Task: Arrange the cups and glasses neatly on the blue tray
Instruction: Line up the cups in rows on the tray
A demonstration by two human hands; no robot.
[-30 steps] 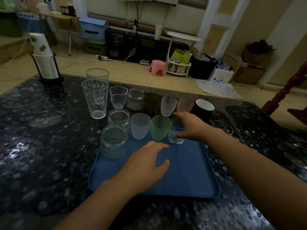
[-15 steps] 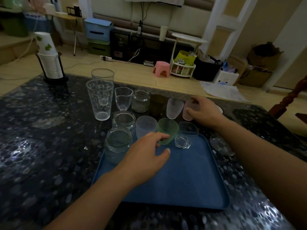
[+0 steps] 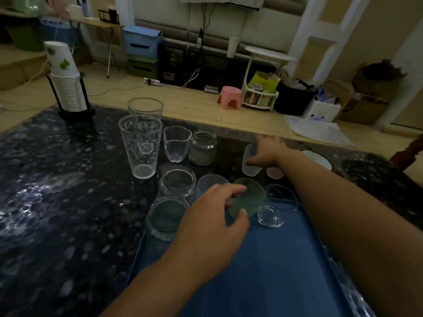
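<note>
The blue tray (image 3: 270, 266) lies on the dark table in front of me. At its far end stand two glass jars (image 3: 168, 212), a frosted cup (image 3: 209, 183), a green cup (image 3: 250, 199) and a small clear glass (image 3: 271, 215). My left hand (image 3: 212, 227) pinches the green cup between thumb and fingers. Behind the tray, my right hand (image 3: 266, 152) grips a frosted white cup (image 3: 250, 169), with a pink cup (image 3: 274, 172) just beside it. Further left behind the tray stand a brown cup (image 3: 229, 154), a small jar (image 3: 203, 147), a clear cup (image 3: 177, 143) and two tall glasses (image 3: 140, 145).
A rack of stacked paper cups (image 3: 68, 88) stands at the table's far left corner. A white-rimmed dark mug (image 3: 317, 156) sits behind my right forearm. The table's far edge runs just behind the row of glasses. Beyond it, a pink stool (image 3: 230, 97) and boxes stand on the floor.
My right hand let go of the small clear glass on the tray and reached back to the frosted white cup. My left hand moved forward and took hold of the green cup.
</note>
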